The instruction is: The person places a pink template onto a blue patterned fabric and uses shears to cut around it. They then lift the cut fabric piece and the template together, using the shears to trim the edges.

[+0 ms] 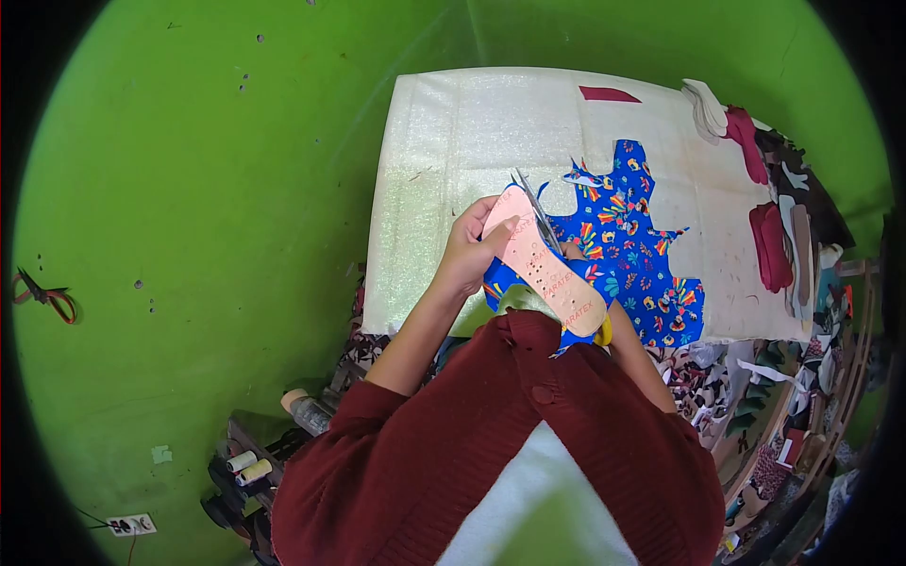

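My left hand (pixel 469 247) is closed on a pinkish shoe insole (pixel 545 266) printed with red PARATEX lettering, the thumb lying on its upper face. Blue patterned fabric (pixel 502 285) shows under the insole and past its edges. My right hand (pixel 572 252) is mostly hidden beneath the insole, closed on scissors (pixel 540 215). Their blades run along the insole's right edge, and a yellow handle shows near my wrist. A larger sheet of the blue patterned fabric (pixel 628 250), with cut-out edges, lies on the table just right of my hands.
The table has a whitish cover (pixel 444 123). A dark red scrap (pixel 609 94) lies at its far side. Stacked pale pieces (pixel 705 108) and dark red pieces (pixel 771 247) sit along the right. Thread spools (pixel 253 470) stand lower left; other scissors (pixel 45 294) hang on the green wall.
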### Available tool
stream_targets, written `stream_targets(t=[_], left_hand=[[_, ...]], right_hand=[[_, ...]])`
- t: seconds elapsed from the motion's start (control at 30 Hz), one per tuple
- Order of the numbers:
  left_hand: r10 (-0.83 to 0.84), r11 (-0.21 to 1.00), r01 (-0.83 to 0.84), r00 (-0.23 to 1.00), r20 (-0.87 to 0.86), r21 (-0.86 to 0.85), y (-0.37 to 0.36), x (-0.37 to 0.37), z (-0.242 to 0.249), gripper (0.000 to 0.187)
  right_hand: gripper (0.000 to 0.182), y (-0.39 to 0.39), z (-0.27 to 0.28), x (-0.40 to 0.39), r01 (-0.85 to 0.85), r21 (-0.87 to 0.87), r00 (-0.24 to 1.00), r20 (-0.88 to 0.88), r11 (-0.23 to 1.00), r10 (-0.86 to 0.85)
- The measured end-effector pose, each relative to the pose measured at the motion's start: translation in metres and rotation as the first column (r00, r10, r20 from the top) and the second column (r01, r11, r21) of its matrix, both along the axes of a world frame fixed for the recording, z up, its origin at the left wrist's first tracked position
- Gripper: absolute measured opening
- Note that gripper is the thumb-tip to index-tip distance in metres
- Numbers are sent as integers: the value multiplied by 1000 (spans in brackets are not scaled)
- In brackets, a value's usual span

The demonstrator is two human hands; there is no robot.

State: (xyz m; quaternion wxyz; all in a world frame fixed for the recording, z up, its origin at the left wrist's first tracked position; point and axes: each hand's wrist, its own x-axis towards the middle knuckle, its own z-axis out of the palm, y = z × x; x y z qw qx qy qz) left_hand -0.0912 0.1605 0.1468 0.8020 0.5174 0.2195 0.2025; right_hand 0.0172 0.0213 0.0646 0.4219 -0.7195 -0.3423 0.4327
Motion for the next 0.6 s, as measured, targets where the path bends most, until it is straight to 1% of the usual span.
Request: stream_targets(t=[0.07,0.1,0.33,0.47,0.5,0.57,0.6], left_hand=[[-7,1000,7,1000,-2,-8,0,0,-2,29],[-12,1000,11,1000,-5,-12,1,0,-2,30],[-22,1000,22,1000,0,-18,-1,1,-3,29],[-84,996,85,996,-32,23,5,0,-3,29],[-105,993,107,993,-55,44,5,0,-3,29],[-126,991,128,991,-51,39,8,2,-1,29],[-146,988,148,988,-47,34,9,3,0,29]], right_hand=[[25,-8,31,-4,7,197,1000,-13,980,-5],[25,-8,34,-5,6,196,1000,-13,981,-3],[25,-12,44,-12,78,259,983,-183,963,-31],[26,-13,53,-16,123,289,959,-282,949,-39],[26,-13,60,-16,124,289,959,-282,949,-39],[28,-13,78,-15,99,78,967,-244,992,-77],[28,-13,74,-14,98,79,967,-244,992,-76]])
